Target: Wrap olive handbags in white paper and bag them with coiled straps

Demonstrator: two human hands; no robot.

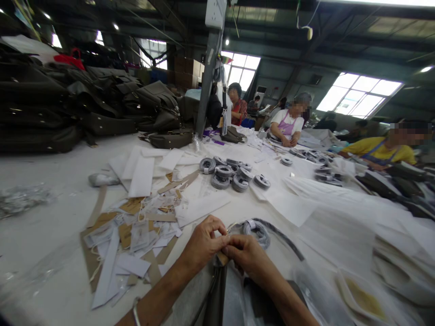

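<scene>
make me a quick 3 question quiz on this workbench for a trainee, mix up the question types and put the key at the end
1. True or false: the left hand and right hand are close together, with a small brown piece at their fingers.
2. The coil with a white band, just beyond the right hand, is mainly: a) red b) grey c) yellow
3. Fill in: the bracelet is on the person's ____ wrist.

Key: 1 true; 2 b; 3 left

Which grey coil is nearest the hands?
The grey coil just beyond the right hand; the other coils all lie farther up the table.
</scene>
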